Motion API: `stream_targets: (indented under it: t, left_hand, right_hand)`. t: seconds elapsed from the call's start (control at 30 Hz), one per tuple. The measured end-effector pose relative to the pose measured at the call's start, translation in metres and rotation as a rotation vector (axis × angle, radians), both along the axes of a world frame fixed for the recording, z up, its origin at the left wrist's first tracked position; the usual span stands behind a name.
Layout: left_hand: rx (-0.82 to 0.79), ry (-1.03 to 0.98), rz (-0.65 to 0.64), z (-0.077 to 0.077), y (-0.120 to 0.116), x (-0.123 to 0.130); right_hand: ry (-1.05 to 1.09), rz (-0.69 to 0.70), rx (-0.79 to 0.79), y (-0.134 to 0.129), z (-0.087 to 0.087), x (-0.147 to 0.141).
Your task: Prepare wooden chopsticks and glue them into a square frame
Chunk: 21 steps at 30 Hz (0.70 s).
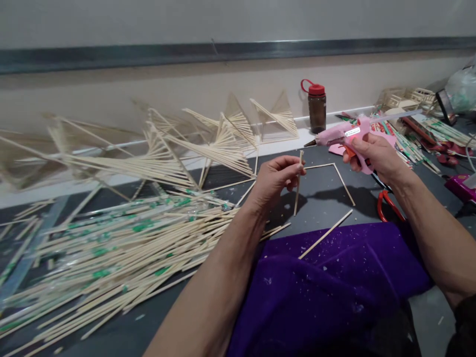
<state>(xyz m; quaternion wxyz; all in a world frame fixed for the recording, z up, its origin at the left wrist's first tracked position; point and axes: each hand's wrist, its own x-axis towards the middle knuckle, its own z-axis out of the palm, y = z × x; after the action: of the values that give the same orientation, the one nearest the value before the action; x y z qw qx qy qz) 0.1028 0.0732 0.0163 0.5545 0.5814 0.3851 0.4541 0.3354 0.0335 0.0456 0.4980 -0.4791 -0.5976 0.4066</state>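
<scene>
My left hand (277, 181) pinches a thin wooden stick (296, 196) near its upper part, holding it roughly upright above the dark table. My right hand (375, 153) is wrapped round the handle of a pink glue gun (336, 135), whose nozzle points left, up and to the right of the stick's top. Behind and to the right of my left hand, joined sticks (344, 183) form an angled frame on the table. A loose stick (327, 234) lies partly over the purple cloth (334, 282).
Bundled sticks (148, 253) cover the left. Twisted stick models (223, 144) stand along the wall. A red-capped bottle (317, 109) is at the back, red-handled pliers (386, 206) lie right of the frame, and a purple glue gun (461, 187) sits far right.
</scene>
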Motion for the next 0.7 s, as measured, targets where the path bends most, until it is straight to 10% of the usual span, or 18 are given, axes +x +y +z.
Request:
stream_targets:
  t: [0.7]
  left_hand:
    - [0.004,0.035,0.004,0.0011,-0.001,0.0]
  right_hand:
    - [-0.025,0.021,0.037,0.0016,-0.0031,-0.0026]
